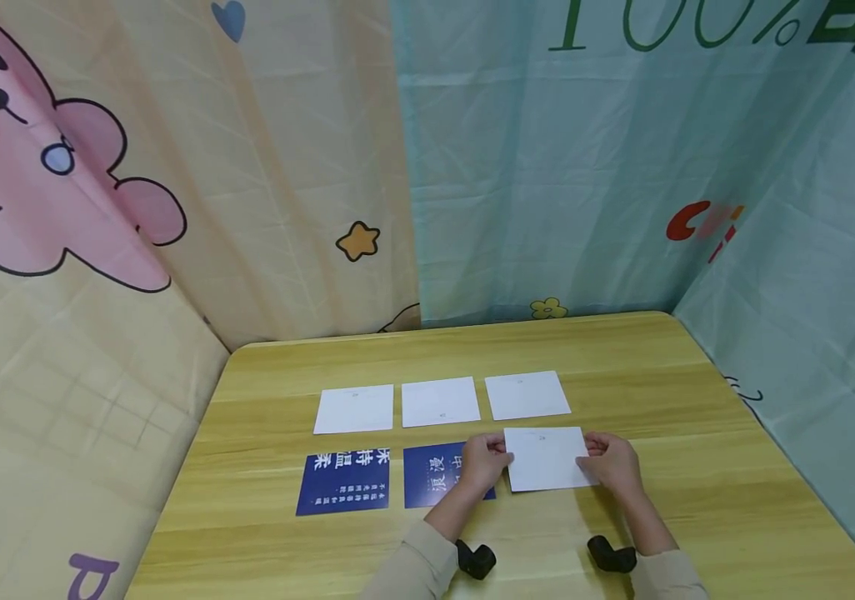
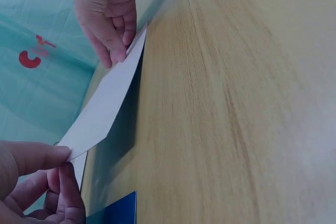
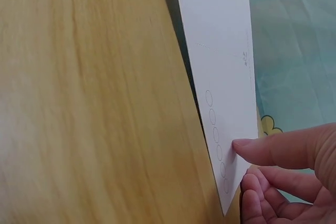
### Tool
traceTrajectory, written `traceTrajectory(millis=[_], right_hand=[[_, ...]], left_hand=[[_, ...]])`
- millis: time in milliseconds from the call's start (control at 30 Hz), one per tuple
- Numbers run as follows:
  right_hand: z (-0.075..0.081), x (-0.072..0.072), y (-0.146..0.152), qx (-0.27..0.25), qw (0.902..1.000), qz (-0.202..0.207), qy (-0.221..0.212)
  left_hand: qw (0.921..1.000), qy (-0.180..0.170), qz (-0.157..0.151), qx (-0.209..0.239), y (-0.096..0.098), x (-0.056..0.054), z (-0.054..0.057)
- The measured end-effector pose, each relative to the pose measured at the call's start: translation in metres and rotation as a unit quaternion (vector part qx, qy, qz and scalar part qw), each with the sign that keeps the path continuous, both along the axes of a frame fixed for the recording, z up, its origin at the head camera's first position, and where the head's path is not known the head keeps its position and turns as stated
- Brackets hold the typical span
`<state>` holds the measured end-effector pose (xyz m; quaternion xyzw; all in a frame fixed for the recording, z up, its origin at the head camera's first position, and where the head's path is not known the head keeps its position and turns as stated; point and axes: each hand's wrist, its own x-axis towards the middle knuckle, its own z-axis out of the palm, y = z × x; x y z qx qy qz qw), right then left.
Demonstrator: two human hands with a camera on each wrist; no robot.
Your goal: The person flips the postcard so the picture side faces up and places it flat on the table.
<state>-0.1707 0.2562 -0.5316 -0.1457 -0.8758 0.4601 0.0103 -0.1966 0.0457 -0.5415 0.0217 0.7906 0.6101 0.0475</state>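
A white postcard [image 1: 547, 460] is held tilted over the table by both hands, one at each short side. My left hand [image 1: 482, 463] pinches its left edge between thumb and fingers. At the opposite edge my right hand [image 1: 612, 463] does the same, its thumb [image 3: 257, 150] on the white face. That face carries a row of small printed ovals in the right wrist view. Beneath my left hand and wrist lies a blue card [image 1: 427, 477] with white characters, partly covered. Another blue card [image 1: 343, 483] lies farther left.
Behind the held card, three white cards lie in a row: left [image 1: 354, 409], middle [image 1: 440, 402] and right [image 1: 527, 395]. All rest on a wood-grain table [image 1: 262, 550]. Patterned curtains [image 1: 307, 167] hang along its back and sides. A black wrist mount [image 1: 477, 561] sits by the left sleeve.
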Motion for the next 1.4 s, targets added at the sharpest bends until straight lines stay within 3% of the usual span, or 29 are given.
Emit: traceTrajectory(millis=[367, 833, 1167, 1400], right_hand=[[0.003, -0.004, 0.001, 0.002, 0.9998, 0.021, -0.003], [0.009, -0.008, 0.002, 0.041, 0.9990, 0.007, 0.018], [0.011, -0.007, 0.000, 0.049, 0.9979, 0.004, 0.041], [0.014, -0.004, 0.002, -0.006, 0.9988, -0.018, 0.046]], left_hand=[[0.9997, 0.019, 0.008, -0.009, -0.003, -0.004, 0.000], [0.9982, 0.051, 0.012, -0.031, -0.003, -0.007, 0.005], [0.9995, 0.008, 0.018, 0.027, -0.001, -0.005, 0.013], [0.9984, 0.006, 0.015, 0.054, -0.001, -0.003, 0.018]])
